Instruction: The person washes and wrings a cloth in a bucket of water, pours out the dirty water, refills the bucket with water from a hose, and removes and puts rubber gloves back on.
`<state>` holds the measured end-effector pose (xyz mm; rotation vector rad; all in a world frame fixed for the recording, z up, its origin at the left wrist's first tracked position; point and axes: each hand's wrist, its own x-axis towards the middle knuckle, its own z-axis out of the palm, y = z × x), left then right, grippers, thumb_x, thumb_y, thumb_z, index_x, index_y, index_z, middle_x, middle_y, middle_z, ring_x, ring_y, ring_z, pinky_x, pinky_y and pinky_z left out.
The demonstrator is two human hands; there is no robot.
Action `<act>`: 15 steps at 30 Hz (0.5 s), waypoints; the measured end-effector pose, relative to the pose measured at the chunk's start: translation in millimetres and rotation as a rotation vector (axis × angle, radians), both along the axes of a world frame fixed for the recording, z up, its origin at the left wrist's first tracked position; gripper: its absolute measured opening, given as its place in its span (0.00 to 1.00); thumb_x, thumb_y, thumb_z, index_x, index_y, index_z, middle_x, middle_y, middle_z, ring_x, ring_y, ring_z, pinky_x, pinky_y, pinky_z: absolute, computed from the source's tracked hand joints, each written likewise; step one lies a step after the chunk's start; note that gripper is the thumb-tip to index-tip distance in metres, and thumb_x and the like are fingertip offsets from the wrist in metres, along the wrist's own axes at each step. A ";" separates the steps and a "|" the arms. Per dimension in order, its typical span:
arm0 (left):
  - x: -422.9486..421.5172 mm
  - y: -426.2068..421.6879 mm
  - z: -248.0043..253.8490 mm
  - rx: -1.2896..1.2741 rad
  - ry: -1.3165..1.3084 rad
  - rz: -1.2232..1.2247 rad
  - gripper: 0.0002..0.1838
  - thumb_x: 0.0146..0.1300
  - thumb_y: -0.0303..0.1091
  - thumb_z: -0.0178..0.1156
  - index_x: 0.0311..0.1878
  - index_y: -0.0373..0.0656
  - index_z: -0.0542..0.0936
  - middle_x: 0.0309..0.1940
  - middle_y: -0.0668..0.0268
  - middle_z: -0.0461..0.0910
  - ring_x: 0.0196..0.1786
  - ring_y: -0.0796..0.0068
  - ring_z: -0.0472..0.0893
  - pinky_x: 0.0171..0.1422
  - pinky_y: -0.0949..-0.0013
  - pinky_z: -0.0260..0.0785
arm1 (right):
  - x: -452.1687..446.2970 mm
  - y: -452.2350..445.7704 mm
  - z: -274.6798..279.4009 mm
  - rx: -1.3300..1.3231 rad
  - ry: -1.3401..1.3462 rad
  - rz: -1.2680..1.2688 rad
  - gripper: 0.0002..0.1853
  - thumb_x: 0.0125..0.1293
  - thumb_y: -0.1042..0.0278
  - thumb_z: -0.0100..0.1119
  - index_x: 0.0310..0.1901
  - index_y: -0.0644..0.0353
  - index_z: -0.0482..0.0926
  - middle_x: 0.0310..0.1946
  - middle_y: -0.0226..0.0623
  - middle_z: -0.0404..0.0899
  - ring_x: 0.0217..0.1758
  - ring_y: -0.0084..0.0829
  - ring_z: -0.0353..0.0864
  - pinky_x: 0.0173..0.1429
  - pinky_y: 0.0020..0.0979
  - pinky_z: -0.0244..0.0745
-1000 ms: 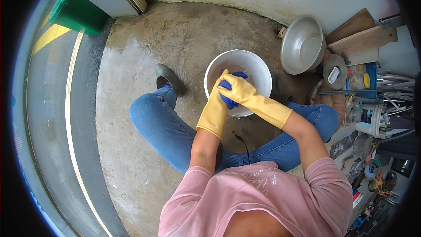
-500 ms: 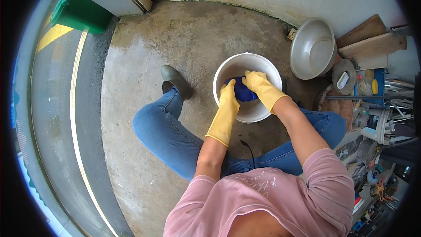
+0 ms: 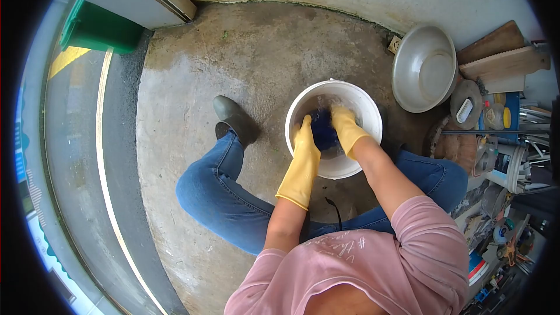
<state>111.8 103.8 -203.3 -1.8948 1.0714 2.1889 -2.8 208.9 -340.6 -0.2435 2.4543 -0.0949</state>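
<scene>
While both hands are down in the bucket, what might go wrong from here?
Water might splash over the rim of the white bucket and make the concrete floor slippery, as the left hand and right hand are both in there with the blue cloth.

The right rubber glove has its cuff near the rim, so water could perhaps get inside.
</scene>
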 end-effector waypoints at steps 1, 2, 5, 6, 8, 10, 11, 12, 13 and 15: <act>0.3 1.0 3.5 0.007 0.003 0.006 0.33 0.67 0.50 0.61 0.67 0.34 0.72 0.65 0.53 0.74 0.65 0.61 0.74 0.69 0.61 0.66 | -3.2 3.0 16.6 -0.023 -0.078 -0.158 0.23 0.64 0.64 0.61 0.61 0.51 0.78 0.60 0.43 0.79 0.71 0.49 0.71 0.70 0.41 0.71; 0.7 1.8 7.7 0.016 0.007 0.013 0.33 0.68 0.51 0.60 0.67 0.34 0.72 0.65 0.53 0.74 0.67 0.61 0.73 0.71 0.61 0.64 | -3.7 8.0 34.1 -0.147 0.003 -0.133 0.21 0.62 0.70 0.59 0.59 0.53 0.78 0.51 0.44 0.83 0.62 0.47 0.78 0.65 0.36 0.74; -3.7 1.3 11.2 0.048 0.020 0.045 0.37 0.68 0.59 0.57 0.70 0.42 0.69 0.69 0.57 0.70 0.71 0.60 0.67 0.73 0.55 0.60 | -6.7 25.7 105.3 -0.719 -0.194 -0.128 0.19 0.60 0.73 0.60 0.55 0.54 0.78 0.43 0.40 0.82 0.49 0.40 0.81 0.56 0.36 0.75; 1.8 -0.6 -5.0 0.043 0.019 0.032 0.39 0.66 0.63 0.58 0.72 0.48 0.67 0.71 0.61 0.67 0.71 0.58 0.65 0.70 0.49 0.61 | -5.6 16.2 147.8 -0.720 -0.327 -0.155 0.18 0.57 0.76 0.61 0.51 0.53 0.78 0.37 0.33 0.78 0.40 0.27 0.76 0.48 0.31 0.72; 7.8 5.3 9.4 -0.025 0.108 0.008 0.38 0.69 0.64 0.53 0.71 0.43 0.70 0.68 0.59 0.72 0.68 0.59 0.70 0.70 0.52 0.64 | -1.2 10.5 190.1 -0.884 -0.533 -0.243 0.18 0.55 0.80 0.60 0.49 0.53 0.78 0.37 0.27 0.76 0.39 0.20 0.73 0.45 0.26 0.70; 8.1 4.7 23.4 -0.007 0.115 -0.026 0.38 0.70 0.66 0.50 0.70 0.43 0.71 0.65 0.59 0.75 0.66 0.59 0.73 0.67 0.50 0.67 | 4.6 12.9 251.4 -0.965 -0.566 -0.166 0.18 0.55 0.81 0.59 0.48 0.55 0.78 0.39 0.26 0.77 0.40 0.19 0.73 0.46 0.25 0.70; 6.0 0.9 27.4 0.042 0.077 -0.053 0.38 0.70 0.67 0.50 0.70 0.46 0.71 0.65 0.59 0.75 0.65 0.58 0.74 0.65 0.48 0.69 | 6.8 15.0 268.6 -1.011 -0.545 -0.111 0.17 0.55 0.81 0.59 0.48 0.56 0.78 0.40 0.26 0.77 0.41 0.19 0.73 0.48 0.25 0.71; 7.5 1.9 -4.2 0.127 0.227 -0.022 0.39 0.67 0.71 0.49 0.70 0.52 0.72 0.63 0.61 0.75 0.61 0.56 0.77 0.57 0.43 0.73 | 9.4 17.4 278.4 -1.056 -0.523 -0.054 0.17 0.56 0.81 0.59 0.48 0.57 0.77 0.41 0.26 0.77 0.43 0.19 0.74 0.50 0.26 0.71; 2.9 -0.5 -4.9 0.281 0.339 0.032 0.39 0.67 0.72 0.49 0.69 0.52 0.72 0.64 0.61 0.75 0.60 0.56 0.77 0.55 0.43 0.74 | 13.2 18.3 283.0 -1.083 -0.455 -0.015 0.17 0.56 0.81 0.58 0.49 0.58 0.77 0.42 0.26 0.77 0.45 0.19 0.74 0.52 0.26 0.71; -4.4 -3.9 -3.7 0.587 0.558 0.137 0.41 0.65 0.74 0.49 0.69 0.52 0.72 0.64 0.62 0.75 0.57 0.56 0.79 0.52 0.44 0.76 | 24.0 16.2 289.3 -1.137 -0.317 0.062 0.17 0.57 0.81 0.58 0.49 0.60 0.77 0.45 0.27 0.78 0.48 0.19 0.75 0.56 0.26 0.71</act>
